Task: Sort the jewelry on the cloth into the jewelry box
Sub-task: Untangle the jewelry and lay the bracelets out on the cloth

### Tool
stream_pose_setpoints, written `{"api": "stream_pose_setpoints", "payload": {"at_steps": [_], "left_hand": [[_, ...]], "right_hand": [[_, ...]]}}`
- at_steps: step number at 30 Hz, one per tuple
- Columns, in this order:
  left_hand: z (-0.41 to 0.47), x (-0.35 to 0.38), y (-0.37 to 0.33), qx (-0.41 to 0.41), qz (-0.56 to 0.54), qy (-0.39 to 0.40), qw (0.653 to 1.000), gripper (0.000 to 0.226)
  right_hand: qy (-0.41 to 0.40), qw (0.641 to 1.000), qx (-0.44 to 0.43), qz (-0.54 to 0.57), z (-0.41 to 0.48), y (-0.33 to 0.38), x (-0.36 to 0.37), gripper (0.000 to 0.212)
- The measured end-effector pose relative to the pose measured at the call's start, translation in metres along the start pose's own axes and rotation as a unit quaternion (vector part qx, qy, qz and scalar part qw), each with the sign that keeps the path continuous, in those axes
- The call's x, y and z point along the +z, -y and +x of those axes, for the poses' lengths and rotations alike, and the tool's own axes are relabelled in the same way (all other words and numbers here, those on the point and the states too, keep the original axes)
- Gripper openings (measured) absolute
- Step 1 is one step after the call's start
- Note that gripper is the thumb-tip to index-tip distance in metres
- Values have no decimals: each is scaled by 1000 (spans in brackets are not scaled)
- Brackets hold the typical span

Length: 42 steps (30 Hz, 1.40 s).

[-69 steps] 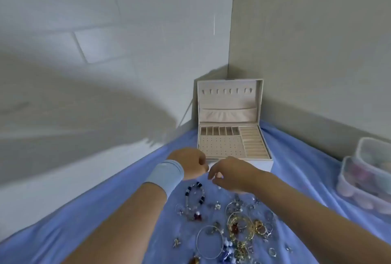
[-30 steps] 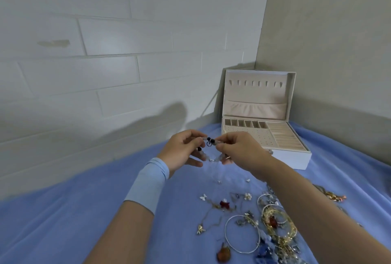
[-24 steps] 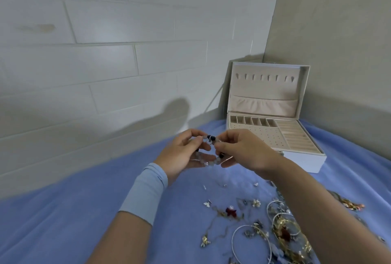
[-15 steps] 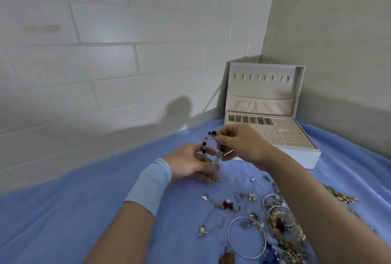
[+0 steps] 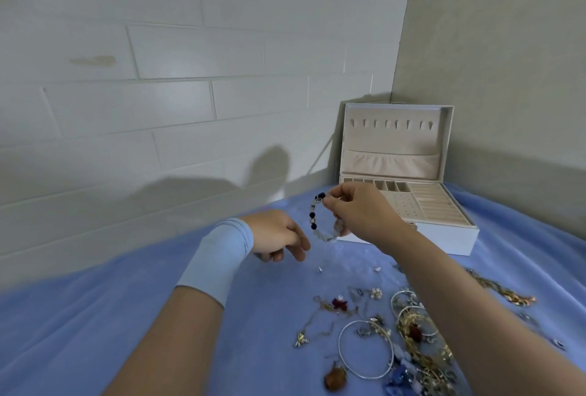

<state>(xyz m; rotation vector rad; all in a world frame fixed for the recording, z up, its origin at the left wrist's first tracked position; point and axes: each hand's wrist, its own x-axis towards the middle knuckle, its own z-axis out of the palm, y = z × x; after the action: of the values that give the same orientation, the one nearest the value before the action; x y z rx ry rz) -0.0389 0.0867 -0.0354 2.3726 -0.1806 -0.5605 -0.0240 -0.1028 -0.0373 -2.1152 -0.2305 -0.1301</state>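
above the cloth (image 5: pixel 126 316), bracelet (image 5: pixel 315 218) in right hand (image 5: pixel 361 214)

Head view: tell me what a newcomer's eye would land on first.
First, the beaded bracelet dangling from the right hand, raised mid-frame in front of the jewelry box, which stands open in the wall corner. Next, the tangle of bangles and chains on the blue cloth at lower right. The left hand, above a pale blue wristband, hangs loosely curled just above the cloth.

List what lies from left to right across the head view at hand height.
Light blue wristband → left hand → beaded bracelet → right hand → open jewelry box.
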Motion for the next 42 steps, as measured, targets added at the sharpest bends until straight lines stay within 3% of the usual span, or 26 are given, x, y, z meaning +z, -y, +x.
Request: {"api": "stream_pose_setpoints", "payload": {"at_steps": [3,7,13,15,17,20,23,26,28,33,36,39,40,42], "left_hand": [[1,0,6,-20,111,36,993,20],[0,-1,14,-44,189,19,981,36],[-7,-12,15,-3,214,60,975,12],[-13,-20,18,19,106,35,994,18],[-17,-29,20,63,-87,-4,994,23],[-21,-41,20,161,-275,-30,948,18],[-22,-43,17,208,-333,-45,919,18],[-28,-42,17,154,-230,-39,960,22],[-34,-40,17,103,-110,24,988,23],[-28,-25,0,32,98,149,983,28],[-18,-25,3,-1,83,87,993,30],[-8,-33,16,9,36,-87,996,29],[-5,-32,21,28,-7,-133,991,29],[0,-24,24,75,-125,-151,978,27]], "right_hand": [[-9,1000,4,1,1,-2,1,12],[-14,999,-7,-33,-1,-3,4,12],[-24,998,-14,-55,1,-4,5,12],[-10,997,-14,-78,1,-6,7,13],[17,994,-14,-111,-1,-8,9,14],[72,989,-2,-130,-3,-10,14,14],[117,985,12,-128,-7,-12,17,14],[112,989,19,-90,-7,-9,17,13],[81,995,11,-63,-6,-5,16,12],[10,998,-27,-50,0,7,11,11],[15,998,-34,-60,-1,8,13,11],[27,998,-29,-47,-3,9,16,13],[34,998,-27,-40,-2,11,17,14],[51,998,-21,-15,3,15,22,17]]}}
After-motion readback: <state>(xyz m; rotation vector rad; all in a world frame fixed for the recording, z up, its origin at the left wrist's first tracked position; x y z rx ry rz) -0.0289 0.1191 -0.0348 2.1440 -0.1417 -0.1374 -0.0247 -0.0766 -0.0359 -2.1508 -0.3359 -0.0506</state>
